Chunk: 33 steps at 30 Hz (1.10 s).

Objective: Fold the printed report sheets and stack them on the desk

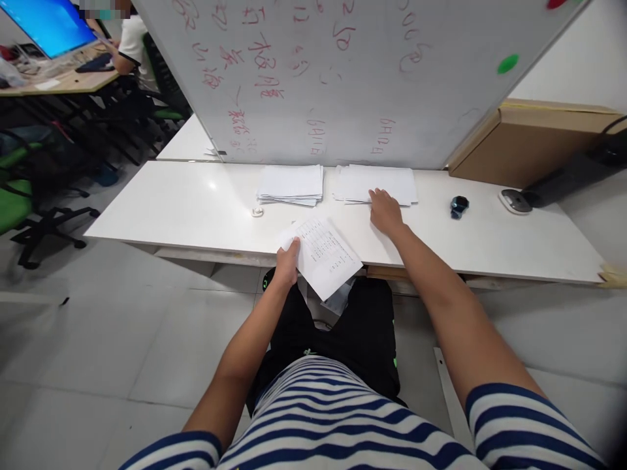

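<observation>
My left hand [288, 262] is closed on a printed sheet of paper [326, 258], thumb on top, at the desk's front edge. The sheet is tilted and carries a table of small print too fine to read. My right hand [385, 212] reaches to the right paper stack [375, 183], its fingers apart and resting on the near edge; the thumb is partly hidden. Left of it lies a second paper stack [290, 183], with slightly uneven layers. Both stacks sit on the white desk [196, 209] against the whiteboard.
A whiteboard [343, 85] with red writing stands behind the stacks. A small white object [257, 211] lies left; a dark watch [459, 206] and a computer mouse [515, 201] lie right. A cardboard box [533, 143] stands back right. Another person [134, 49] sits far left near a monitor [49, 26].
</observation>
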### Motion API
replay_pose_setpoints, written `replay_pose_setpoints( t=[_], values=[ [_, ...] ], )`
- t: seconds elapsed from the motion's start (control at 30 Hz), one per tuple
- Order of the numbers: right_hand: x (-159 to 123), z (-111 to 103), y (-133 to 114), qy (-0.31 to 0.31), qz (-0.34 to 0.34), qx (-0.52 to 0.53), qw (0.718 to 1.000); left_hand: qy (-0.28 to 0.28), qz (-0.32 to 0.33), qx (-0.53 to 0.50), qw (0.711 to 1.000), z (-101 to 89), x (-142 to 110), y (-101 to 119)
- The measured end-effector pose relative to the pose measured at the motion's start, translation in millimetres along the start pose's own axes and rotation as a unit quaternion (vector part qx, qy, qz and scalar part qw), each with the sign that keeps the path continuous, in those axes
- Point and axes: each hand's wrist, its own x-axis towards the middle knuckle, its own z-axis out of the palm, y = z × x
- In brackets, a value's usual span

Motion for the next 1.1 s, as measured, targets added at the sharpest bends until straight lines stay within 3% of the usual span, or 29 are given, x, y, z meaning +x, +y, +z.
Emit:
replay_pose_setpoints(
  t=[0.23,0.37,0.53,0.7,0.87,0.97,1.1],
  values=[
    [17,18,16,-0.031,-0.057,-0.129,0.989,-0.024,-0.011,0.008,1.0,3.2,2,4],
    [16,13,15,-0.017,-0.035,-0.144,0.989,-0.021,-0.027,-0.001,0.999,14.3,4,8],
    [16,1,5,0.043,0.014,-0.095,0.994,-0.017,-0.047,-0.038,0.998,27.8,7,8],
    [13,-17,-5,0.05,0.09,0.003,0.995,-0.034,-0.057,-0.021,0.998,36.0,12,3],
    [-30,-53,-33,0.172,0.104,0.051,0.978,-0.056,-0.052,-0.011,0.997,45.0,12,-4],
    [-76,-64,-65,0.163,0.059,0.093,0.98,-0.072,-0.059,-0.044,0.995,55.5,5,-7],
    [-124,-48,-108,0.149,0.006,0.126,0.981,-0.111,-0.06,-0.14,0.982,75.1,-14,-7]
  ],
)
